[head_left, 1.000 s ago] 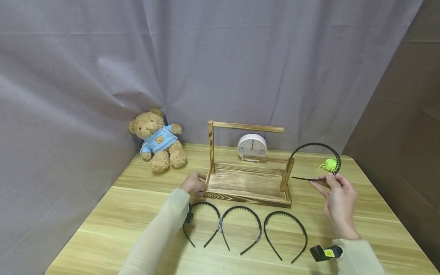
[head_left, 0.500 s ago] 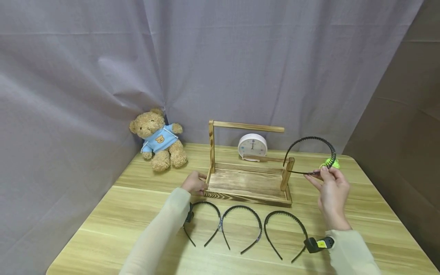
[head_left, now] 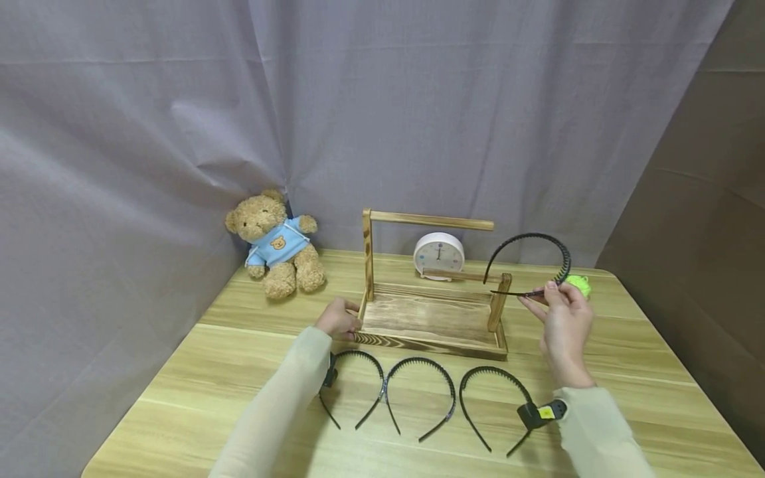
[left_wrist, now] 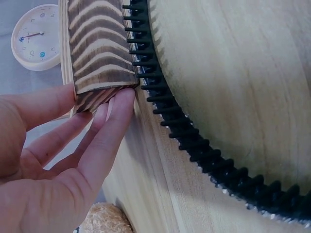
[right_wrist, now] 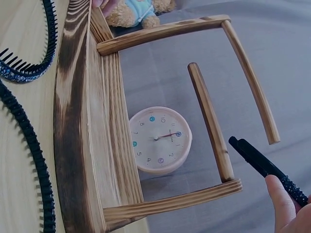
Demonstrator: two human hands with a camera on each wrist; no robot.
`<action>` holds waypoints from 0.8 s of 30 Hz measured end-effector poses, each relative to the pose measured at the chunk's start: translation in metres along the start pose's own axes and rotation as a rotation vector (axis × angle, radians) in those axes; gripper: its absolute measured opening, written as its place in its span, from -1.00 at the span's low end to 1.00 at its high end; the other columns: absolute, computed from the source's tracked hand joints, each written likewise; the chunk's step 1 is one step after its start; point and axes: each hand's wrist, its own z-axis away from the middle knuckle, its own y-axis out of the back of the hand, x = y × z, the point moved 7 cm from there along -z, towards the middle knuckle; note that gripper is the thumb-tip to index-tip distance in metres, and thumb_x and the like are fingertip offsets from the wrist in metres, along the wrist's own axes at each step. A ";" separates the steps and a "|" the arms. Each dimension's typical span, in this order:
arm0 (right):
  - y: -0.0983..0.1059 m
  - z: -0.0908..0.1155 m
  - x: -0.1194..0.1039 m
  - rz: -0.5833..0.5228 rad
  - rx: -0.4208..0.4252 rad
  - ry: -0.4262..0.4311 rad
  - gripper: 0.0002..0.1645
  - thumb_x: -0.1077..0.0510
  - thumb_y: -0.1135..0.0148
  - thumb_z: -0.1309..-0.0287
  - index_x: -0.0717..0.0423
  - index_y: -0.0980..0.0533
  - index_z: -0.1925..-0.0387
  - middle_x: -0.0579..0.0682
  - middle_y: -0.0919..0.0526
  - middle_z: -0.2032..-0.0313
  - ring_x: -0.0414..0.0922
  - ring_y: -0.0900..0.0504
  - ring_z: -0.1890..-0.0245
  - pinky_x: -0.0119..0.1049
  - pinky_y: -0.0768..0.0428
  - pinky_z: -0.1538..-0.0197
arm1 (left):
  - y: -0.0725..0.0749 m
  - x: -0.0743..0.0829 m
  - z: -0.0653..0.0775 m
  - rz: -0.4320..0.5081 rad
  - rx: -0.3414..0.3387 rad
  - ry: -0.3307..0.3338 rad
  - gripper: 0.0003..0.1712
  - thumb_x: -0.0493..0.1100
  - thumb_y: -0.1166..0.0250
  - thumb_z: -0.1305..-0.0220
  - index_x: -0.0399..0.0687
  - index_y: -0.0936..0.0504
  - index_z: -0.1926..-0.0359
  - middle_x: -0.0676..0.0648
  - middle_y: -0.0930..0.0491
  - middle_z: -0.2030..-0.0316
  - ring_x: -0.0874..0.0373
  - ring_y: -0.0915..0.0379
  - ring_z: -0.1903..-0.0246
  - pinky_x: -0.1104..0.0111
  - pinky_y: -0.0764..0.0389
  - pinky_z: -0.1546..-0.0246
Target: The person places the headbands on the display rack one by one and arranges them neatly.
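My left hand (head_left: pixel 338 317) grips the near left corner of a wooden rack (head_left: pixel 430 344); in the left wrist view, thumb and fingers hold the end of its tray (left_wrist: pixel 102 53). A tall post with a long bar stands at the rack's left, and a short post with a lower bar at its right. With my right hand (head_left: pixel 568 328) I pinch a black toothed headband (head_left: pixel 566 257), raised beside the short post. In the right wrist view, the tip of this headband (right_wrist: pixel 260 160) points into the gap between the free ends of the bars.
Three black headbands lie in front of the rack: left (head_left: pixel 362 353), middle (head_left: pixel 420 361) and right (head_left: pixel 493 370). Behind stands a round white clock (head_left: pixel 439 252). A teddy bear (head_left: pixel 275 242) sits at the back left, green yarn (head_left: pixel 580 285) at the back right.
My right hand has moved left and a little farther back, bringing the headband closer to the rack's short post. The left hand and the rack have stayed in place.
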 end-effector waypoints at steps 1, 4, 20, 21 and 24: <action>-0.001 0.000 0.001 0.001 0.002 -0.002 -0.85 0.36 -0.07 -0.34 0.33 -0.42 0.39 0.09 -0.55 0.38 -0.12 -0.64 0.41 -0.23 -0.73 0.23 | 0.000 0.000 0.000 0.000 0.000 0.003 -0.47 -0.43 -0.26 -0.23 -0.37 -0.45 -0.24 -0.11 -0.56 0.44 0.24 -0.40 0.65 0.44 -0.66 0.59; -0.004 -0.001 0.002 0.006 0.003 -0.010 -0.84 0.35 -0.08 -0.35 0.32 -0.41 0.40 0.07 -0.55 0.39 -0.13 -0.65 0.42 -0.24 -0.73 0.23 | 0.000 0.000 0.001 0.002 -0.001 0.008 -0.47 -0.43 -0.26 -0.23 -0.37 -0.45 -0.24 -0.12 -0.56 0.43 0.24 -0.40 0.65 0.44 -0.66 0.59; -0.023 -0.002 0.008 0.068 -0.041 0.012 -0.86 0.31 -0.09 -0.36 0.29 -0.41 0.36 0.02 -0.51 0.30 -0.18 -0.63 0.34 -0.28 -0.73 0.20 | -0.001 -0.002 -0.001 0.009 -0.004 0.008 -0.45 -0.42 -0.25 -0.23 -0.37 -0.44 -0.26 -0.13 -0.59 0.39 0.25 -0.40 0.65 0.41 -0.69 0.55; -0.024 -0.002 0.009 0.064 -0.040 0.008 -0.86 0.31 -0.08 -0.36 0.29 -0.41 0.36 0.02 -0.51 0.30 -0.17 -0.63 0.34 -0.28 -0.73 0.20 | -0.001 -0.002 -0.001 0.012 -0.005 0.008 -0.45 -0.42 -0.25 -0.24 -0.38 -0.43 -0.26 -0.13 -0.58 0.39 0.25 -0.39 0.64 0.40 -0.69 0.54; -0.027 -0.003 0.011 0.051 -0.037 -0.002 -0.85 0.32 -0.08 -0.36 0.27 -0.41 0.38 0.02 -0.51 0.31 -0.16 -0.63 0.33 -0.27 -0.72 0.20 | 0.000 -0.001 0.000 0.015 -0.004 0.006 -0.46 -0.42 -0.24 -0.26 -0.39 -0.42 -0.27 -0.13 -0.57 0.41 0.24 -0.38 0.64 0.40 -0.70 0.52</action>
